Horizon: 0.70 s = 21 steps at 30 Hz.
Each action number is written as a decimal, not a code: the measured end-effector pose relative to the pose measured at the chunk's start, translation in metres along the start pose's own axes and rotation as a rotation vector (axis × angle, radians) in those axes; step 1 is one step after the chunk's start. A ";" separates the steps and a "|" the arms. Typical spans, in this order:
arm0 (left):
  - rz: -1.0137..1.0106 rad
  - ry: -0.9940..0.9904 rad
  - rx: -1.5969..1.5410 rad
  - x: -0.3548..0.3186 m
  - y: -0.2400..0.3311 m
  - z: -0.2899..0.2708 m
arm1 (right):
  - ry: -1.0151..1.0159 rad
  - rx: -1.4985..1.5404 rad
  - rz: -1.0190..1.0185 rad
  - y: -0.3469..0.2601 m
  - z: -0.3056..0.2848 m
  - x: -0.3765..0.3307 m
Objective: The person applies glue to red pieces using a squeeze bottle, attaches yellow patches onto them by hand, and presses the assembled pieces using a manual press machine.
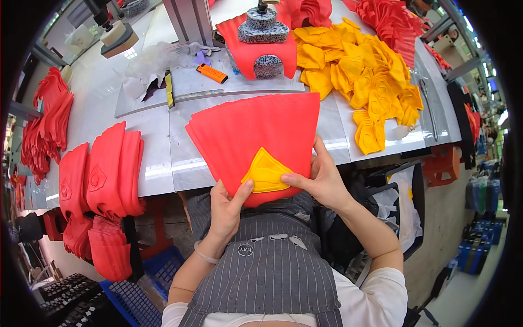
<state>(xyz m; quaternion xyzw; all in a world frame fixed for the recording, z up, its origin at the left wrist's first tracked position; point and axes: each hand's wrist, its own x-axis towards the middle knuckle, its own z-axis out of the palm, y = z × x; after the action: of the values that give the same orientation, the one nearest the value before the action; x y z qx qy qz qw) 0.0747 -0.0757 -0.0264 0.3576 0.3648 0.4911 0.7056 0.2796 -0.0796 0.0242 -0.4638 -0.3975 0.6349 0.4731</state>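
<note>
Close to my body I hold a fanned stack of red sheet pieces (253,125), wide at the top and rounded at the bottom. Lying on its front sheet is a yellow, pointed, moulded piece (266,171). My left hand (224,211) grips the stack's lower left edge, its thumb on the yellow piece's left corner. From the other side my right hand (326,182) clasps the right edge, its thumb pressed on the yellow piece's right corner. The fingers behind the stack are mostly hidden.
Yellow pieces (365,71) pile up at the right of the table (196,158). A red piece is draped over a speckled press form (267,34). An orange-handled cutter (212,73) lies near it. Red stacks (111,169) overhang the left edge; a blue crate (131,300) stands below.
</note>
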 end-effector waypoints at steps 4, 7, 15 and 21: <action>-0.072 -0.029 -0.118 0.000 0.007 0.004 | 0.037 0.079 -0.027 -0.002 0.006 -0.004; -0.066 -0.104 -0.095 0.001 0.006 0.006 | 0.012 0.104 0.106 -0.001 0.001 -0.005; -0.125 -0.200 -0.158 0.002 0.019 0.004 | 0.070 -0.068 -0.073 -0.007 0.017 -0.010; -0.048 -0.232 -0.120 0.007 0.026 0.004 | 0.105 -0.088 -0.159 -0.006 0.029 -0.012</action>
<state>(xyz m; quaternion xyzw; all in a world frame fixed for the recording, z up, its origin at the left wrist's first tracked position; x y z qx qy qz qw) 0.0692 -0.0631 -0.0034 0.3602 0.2590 0.4503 0.7748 0.2548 -0.0922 0.0398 -0.4836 -0.4351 0.5520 0.5216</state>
